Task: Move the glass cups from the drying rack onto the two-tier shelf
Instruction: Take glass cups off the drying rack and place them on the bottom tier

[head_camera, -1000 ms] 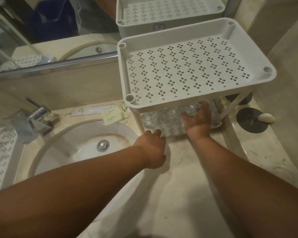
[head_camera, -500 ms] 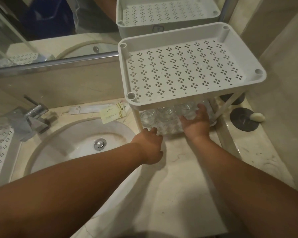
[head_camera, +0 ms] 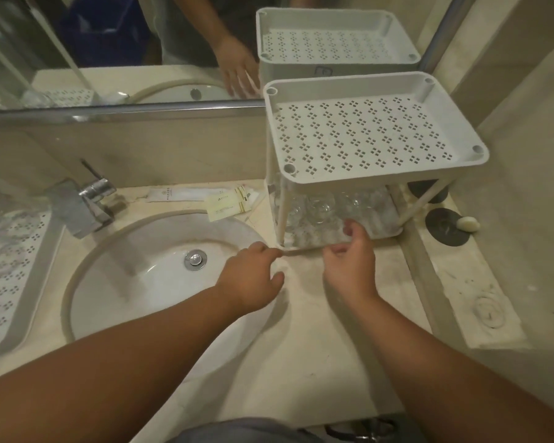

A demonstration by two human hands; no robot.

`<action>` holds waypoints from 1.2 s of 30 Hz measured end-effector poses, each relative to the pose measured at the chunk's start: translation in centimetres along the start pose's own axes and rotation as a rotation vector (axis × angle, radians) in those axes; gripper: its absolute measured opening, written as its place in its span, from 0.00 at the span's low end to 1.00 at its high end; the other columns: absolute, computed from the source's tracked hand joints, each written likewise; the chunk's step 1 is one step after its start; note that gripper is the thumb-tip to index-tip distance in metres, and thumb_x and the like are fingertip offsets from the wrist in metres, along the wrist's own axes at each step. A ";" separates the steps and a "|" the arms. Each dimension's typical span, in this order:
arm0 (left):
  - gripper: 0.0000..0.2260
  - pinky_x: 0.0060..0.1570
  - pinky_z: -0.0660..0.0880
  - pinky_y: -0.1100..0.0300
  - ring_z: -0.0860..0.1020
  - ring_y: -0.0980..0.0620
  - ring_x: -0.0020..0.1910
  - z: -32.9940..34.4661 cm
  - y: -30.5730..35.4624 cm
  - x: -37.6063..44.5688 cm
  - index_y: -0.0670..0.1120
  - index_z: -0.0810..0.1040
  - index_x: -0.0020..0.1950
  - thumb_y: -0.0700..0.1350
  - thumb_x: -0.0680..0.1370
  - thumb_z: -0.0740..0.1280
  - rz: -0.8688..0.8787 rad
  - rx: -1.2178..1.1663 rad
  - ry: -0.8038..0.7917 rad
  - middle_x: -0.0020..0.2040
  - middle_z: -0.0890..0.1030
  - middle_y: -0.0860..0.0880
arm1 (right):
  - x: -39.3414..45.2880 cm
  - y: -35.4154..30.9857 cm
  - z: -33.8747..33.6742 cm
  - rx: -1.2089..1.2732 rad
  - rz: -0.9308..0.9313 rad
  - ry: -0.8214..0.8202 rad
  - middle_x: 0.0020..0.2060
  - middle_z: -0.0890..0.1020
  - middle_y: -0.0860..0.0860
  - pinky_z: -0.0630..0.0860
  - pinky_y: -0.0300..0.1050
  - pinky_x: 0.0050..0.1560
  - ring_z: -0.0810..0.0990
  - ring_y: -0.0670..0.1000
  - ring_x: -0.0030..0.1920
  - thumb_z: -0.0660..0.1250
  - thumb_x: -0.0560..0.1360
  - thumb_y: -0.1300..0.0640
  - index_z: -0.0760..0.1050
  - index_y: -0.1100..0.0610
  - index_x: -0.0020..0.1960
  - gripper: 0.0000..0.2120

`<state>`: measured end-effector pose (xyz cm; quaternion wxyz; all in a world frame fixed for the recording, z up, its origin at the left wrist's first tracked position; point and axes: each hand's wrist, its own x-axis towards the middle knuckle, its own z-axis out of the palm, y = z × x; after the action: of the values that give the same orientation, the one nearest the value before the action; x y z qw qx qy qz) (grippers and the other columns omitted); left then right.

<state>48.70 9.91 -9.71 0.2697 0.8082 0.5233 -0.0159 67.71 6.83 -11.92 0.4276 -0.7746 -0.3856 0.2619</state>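
Risk: drying rack (head_camera: pixel 10 266), far left of the two-tier shelf (head_camera: pixel 375 135), overhangs the counter (head_camera: pixel 317 330) edge; a careless reach could tip it. Left hand (head_camera: pixel 253 276), fingers loosely curled, empty, at the shelf's front-left foot; right hand (head_camera: pixel 349 266), fingers relaxed, empty, at the lower tier, where glass cups (head_camera: pixel 320 209) crowd. Headroom under the upper tier is low, so a knock is likely; open counter lies only in front of the shelf

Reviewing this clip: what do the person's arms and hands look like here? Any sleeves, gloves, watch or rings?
Both forearms are bare up to the frame edge, with no sleeves in view. The left hand and right hand wear no gloves, and no watch, bracelet or ring shows on either wrist or on the visible fingers. The nails look short and unpainted, though the picture is too soft to be sure.
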 end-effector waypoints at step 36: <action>0.19 0.60 0.73 0.55 0.76 0.53 0.61 -19.2 -29.4 -22.3 0.54 0.77 0.66 0.46 0.75 0.66 -0.382 -0.389 0.665 0.65 0.75 0.54 | -19.4 -26.4 31.4 -0.086 -0.707 -0.642 0.59 0.68 0.42 0.71 0.32 0.47 0.77 0.44 0.51 0.66 0.70 0.58 0.70 0.46 0.62 0.21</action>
<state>8.60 8.95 1.24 0.2261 0.5920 0.7152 0.2948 23.77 14.25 -3.20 0.3171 -0.4931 -0.7484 0.3102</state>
